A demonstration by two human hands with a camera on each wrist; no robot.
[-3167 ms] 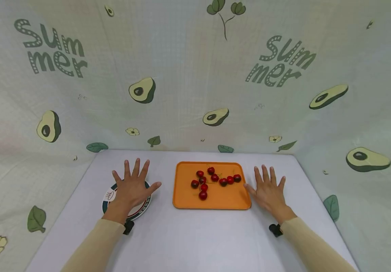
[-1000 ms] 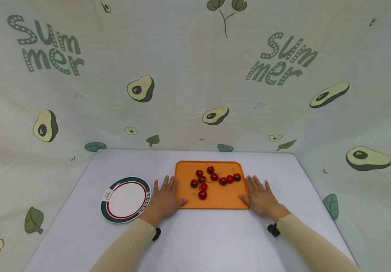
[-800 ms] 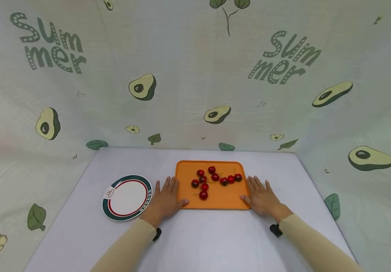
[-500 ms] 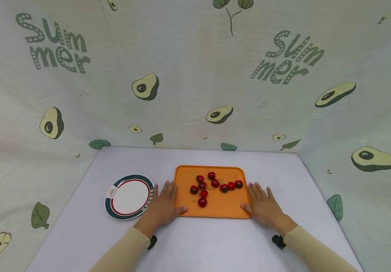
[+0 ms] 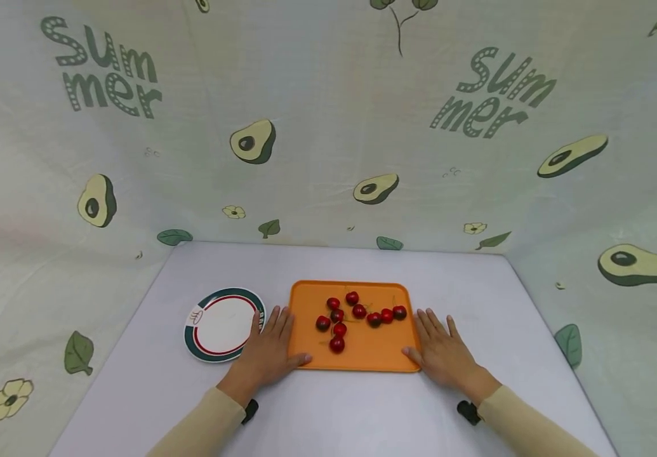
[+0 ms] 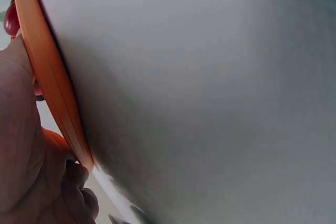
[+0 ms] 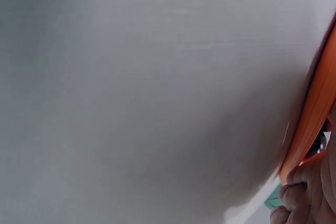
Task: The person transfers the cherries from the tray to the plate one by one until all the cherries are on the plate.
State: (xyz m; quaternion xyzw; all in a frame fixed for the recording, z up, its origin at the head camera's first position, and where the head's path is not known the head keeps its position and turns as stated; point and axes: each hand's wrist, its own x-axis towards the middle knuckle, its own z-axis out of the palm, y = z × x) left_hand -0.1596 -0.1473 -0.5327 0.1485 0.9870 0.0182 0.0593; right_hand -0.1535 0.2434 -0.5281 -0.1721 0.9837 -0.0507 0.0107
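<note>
An orange tray (image 5: 379, 357) lies on the white table with several dark red cherries (image 5: 336, 344) on it. My left hand (image 5: 264, 357) lies along its left side, fingers straight, thumb over the near-left corner. My right hand (image 5: 447, 357) mirrors it on the right, thumb at the near-right corner and straight fingers pressed along the edge. In the left wrist view the thumb crosses the tray's rim (image 6: 52, 72). The right wrist view has fingers beside the tray's side wall (image 7: 317, 100).
A white plate (image 5: 191, 343) with a green and red rim stands left of the tray, its right edge close to the left hand's fingers. Behind the table (image 5: 351, 412) hangs a printed cloth (image 5: 317, 127). Black wrist cameras (image 5: 468, 411) sit below both wrists.
My left hand has come from over the plate to the tray's left side, and my right hand onto its right side. The tray has then slid toward me and slightly left.
</note>
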